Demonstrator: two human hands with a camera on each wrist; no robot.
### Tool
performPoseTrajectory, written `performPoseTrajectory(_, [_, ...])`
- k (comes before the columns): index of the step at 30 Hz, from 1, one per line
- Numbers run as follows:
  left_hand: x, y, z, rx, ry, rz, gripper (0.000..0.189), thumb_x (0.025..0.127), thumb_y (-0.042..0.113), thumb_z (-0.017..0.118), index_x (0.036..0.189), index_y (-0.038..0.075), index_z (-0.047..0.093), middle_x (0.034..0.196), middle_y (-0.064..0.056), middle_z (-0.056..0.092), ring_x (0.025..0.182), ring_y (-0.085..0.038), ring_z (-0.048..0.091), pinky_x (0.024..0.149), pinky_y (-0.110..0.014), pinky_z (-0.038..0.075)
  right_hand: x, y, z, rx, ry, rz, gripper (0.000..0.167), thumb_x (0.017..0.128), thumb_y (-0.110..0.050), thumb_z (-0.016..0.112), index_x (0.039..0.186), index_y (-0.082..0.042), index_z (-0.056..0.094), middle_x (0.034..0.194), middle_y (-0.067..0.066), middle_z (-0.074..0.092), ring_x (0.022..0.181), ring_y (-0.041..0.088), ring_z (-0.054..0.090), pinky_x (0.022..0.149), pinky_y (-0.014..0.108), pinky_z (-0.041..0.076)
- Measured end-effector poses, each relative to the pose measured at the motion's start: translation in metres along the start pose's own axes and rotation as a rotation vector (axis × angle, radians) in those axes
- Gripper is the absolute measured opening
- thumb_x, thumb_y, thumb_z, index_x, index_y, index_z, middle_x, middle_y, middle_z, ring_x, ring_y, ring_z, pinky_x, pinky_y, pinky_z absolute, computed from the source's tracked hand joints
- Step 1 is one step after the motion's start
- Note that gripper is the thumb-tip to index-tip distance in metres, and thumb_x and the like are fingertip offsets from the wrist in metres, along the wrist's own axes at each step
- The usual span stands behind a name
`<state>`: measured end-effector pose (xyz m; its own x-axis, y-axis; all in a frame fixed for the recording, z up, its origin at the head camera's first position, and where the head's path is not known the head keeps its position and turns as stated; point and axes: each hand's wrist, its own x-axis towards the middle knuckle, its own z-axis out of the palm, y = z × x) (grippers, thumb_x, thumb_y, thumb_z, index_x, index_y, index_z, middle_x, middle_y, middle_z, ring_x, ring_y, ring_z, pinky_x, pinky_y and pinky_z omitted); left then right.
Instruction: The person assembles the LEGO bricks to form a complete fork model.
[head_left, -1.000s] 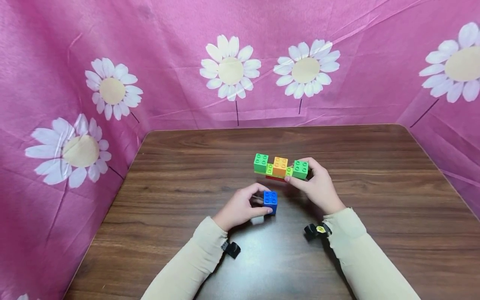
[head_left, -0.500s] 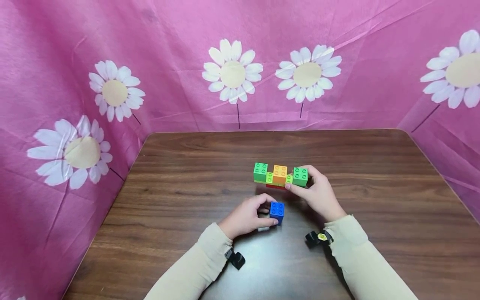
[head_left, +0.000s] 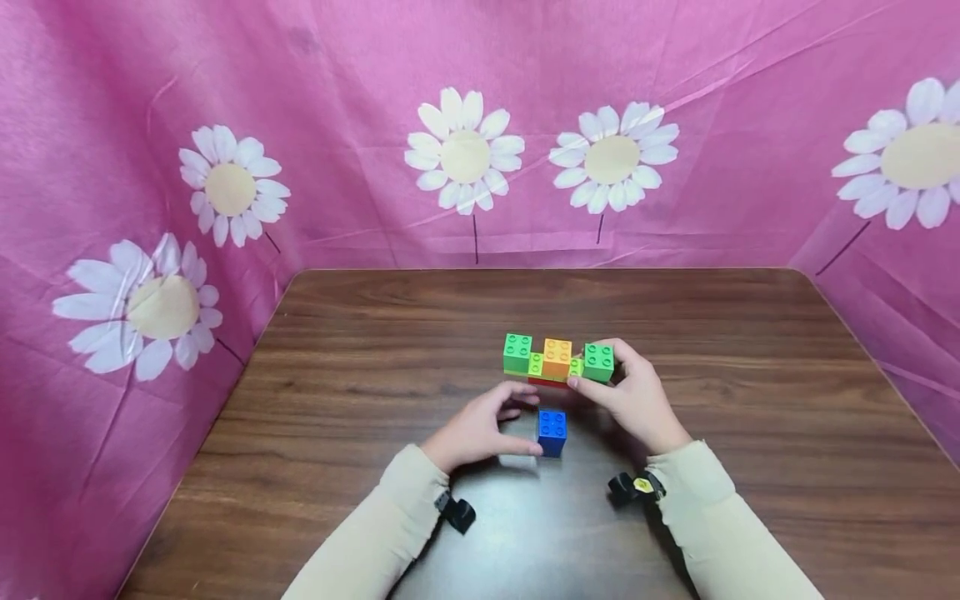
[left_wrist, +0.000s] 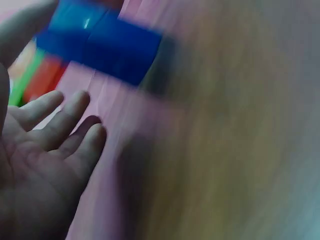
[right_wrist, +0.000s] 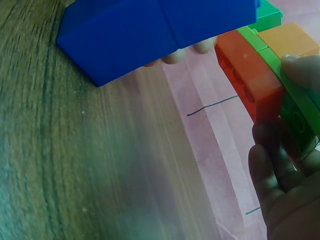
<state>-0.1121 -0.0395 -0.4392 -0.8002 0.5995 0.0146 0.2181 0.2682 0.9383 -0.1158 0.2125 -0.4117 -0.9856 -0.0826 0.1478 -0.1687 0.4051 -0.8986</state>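
A stack of two blue bricks (head_left: 552, 433) stands upright on the table, with a seam between the bricks in the right wrist view. My left hand (head_left: 474, 429) is just left of it, fingers spread and holding nothing; the thumb tip lies close to the stack, and I cannot tell if it touches. Beyond the stack, my right hand (head_left: 637, 398) pinches the right part of a built brick piece. This piece has a red brick (right_wrist: 250, 70) underneath, a lime green layer (head_left: 536, 364), an orange brick (head_left: 557, 358) in the middle and a green brick (head_left: 517, 353) at each end.
The brown wooden table (head_left: 360, 333) spreads around both hands. A pink cloth (head_left: 337, 167) with white daisies hangs behind and along the sides. Black cameras (head_left: 459, 515) are strapped at both wrists.
My left hand slid the blue stack to the right, then let go and drew back slightly left with fingers opened. The right hand keeps its grip on the built piece.
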Motion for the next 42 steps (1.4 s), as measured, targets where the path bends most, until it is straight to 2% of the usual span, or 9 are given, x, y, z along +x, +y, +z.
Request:
performPoseTrajectory(3, [0.0, -0.007, -0.013, -0.102, 0.08, 0.003, 0.074, 0.079, 0.006, 0.085, 0.141, 0.002, 0.045, 0.134, -0.017, 0.059, 0.125, -0.029, 0.057, 0.106, -0.034, 0.046, -0.001, -0.002, 0.0, -0.004, 0.009, -0.024, 0.047, 0.082, -0.016, 0.085, 0.119, -0.003, 0.059, 0.105, 0.009, 0.066, 0.087, 0.015, 0.061, 0.073, 0.024, 0.053])
performPoseTrajectory(7, [0.001, -0.005, -0.019, -0.17, 0.214, 0.072, 0.074, 0.081, 0.001, 0.082, 0.144, 0.003, 0.042, 0.13, -0.02, 0.061, 0.12, -0.035, 0.059, 0.101, -0.041, 0.05, -0.004, -0.005, -0.001, 0.002, 0.004, -0.031, 0.046, 0.082, -0.015, 0.085, 0.119, -0.003, 0.06, 0.102, 0.008, 0.065, 0.085, 0.013, 0.06, 0.071, 0.025, 0.052])
performPoseTrajectory(12, [0.002, 0.011, -0.016, -0.177, 0.306, 0.144, 0.06, 0.085, 0.004, 0.079, 0.138, 0.004, 0.05, 0.12, -0.015, 0.067, 0.11, -0.024, 0.063, 0.095, -0.042, 0.053, -0.008, -0.015, -0.006, -0.003, -0.016, -0.057, 0.045, 0.081, -0.016, 0.086, 0.116, -0.004, 0.061, 0.097, 0.007, 0.065, 0.081, 0.015, 0.06, 0.067, 0.024, 0.052])
performPoseTrajectory(16, [0.0, 0.022, -0.013, -0.167, 0.341, 0.158, 0.048, 0.085, 0.004, 0.078, 0.129, 0.004, 0.058, 0.109, -0.011, 0.07, 0.099, -0.017, 0.065, 0.089, -0.036, 0.055, -0.013, -0.026, -0.013, -0.059, -0.06, -0.082, 0.044, 0.079, -0.019, 0.088, 0.113, -0.007, 0.062, 0.096, 0.005, 0.065, 0.081, 0.017, 0.061, 0.068, 0.025, 0.052])
performPoseTrajectory(20, [-0.003, 0.027, -0.015, -0.18, 0.293, 0.153, 0.041, 0.084, 0.002, 0.078, 0.121, 0.001, 0.061, 0.107, -0.013, 0.07, 0.095, -0.016, 0.067, 0.086, -0.035, 0.057, -0.017, -0.033, -0.021, -0.118, -0.143, -0.077, 0.042, 0.078, -0.026, 0.088, 0.111, -0.015, 0.065, 0.095, 0.0, 0.067, 0.083, 0.019, 0.06, 0.07, 0.026, 0.052])
performPoseTrajectory(27, [-0.008, 0.029, -0.025, -0.163, 0.171, 0.083, 0.038, 0.079, 0.001, 0.083, 0.109, 0.002, 0.06, 0.104, -0.012, 0.072, 0.096, -0.018, 0.069, 0.088, -0.045, 0.057, -0.018, -0.038, -0.027, -0.15, -0.303, -0.088, 0.038, 0.078, -0.032, 0.088, 0.109, -0.026, 0.068, 0.097, -0.006, 0.068, 0.085, 0.017, 0.061, 0.072, 0.027, 0.051])
performPoseTrajectory(34, [-0.011, 0.034, -0.028, -0.103, 0.097, 0.053, 0.037, 0.079, 0.007, 0.085, 0.105, 0.006, 0.058, 0.099, -0.007, 0.072, 0.092, -0.016, 0.069, 0.085, -0.042, 0.058, -0.017, -0.039, -0.031, -0.139, -0.413, -0.065, 0.039, 0.076, -0.025, 0.089, 0.107, -0.023, 0.066, 0.093, -0.001, 0.068, 0.082, 0.019, 0.062, 0.071, 0.028, 0.054])
performPoseTrajectory(38, [-0.011, 0.035, -0.028, -0.101, 0.066, 0.047, 0.036, 0.08, 0.005, 0.085, 0.103, 0.005, 0.057, 0.098, -0.008, 0.072, 0.092, -0.014, 0.069, 0.084, -0.035, 0.058, -0.016, -0.038, -0.031, -0.14, -0.449, -0.074, 0.038, 0.078, -0.026, 0.088, 0.108, -0.02, 0.065, 0.094, 0.0, 0.067, 0.082, 0.019, 0.061, 0.071, 0.028, 0.054])
performPoseTrajectory(42, [-0.011, 0.035, -0.028, -0.118, 0.031, 0.041, 0.037, 0.082, 0.003, 0.082, 0.107, 0.004, 0.055, 0.102, -0.008, 0.071, 0.095, -0.014, 0.067, 0.086, -0.03, 0.057, -0.017, -0.037, -0.03, -0.122, -0.46, -0.073, 0.037, 0.078, -0.025, 0.088, 0.108, -0.019, 0.065, 0.095, 0.001, 0.067, 0.083, 0.019, 0.062, 0.072, 0.028, 0.054])
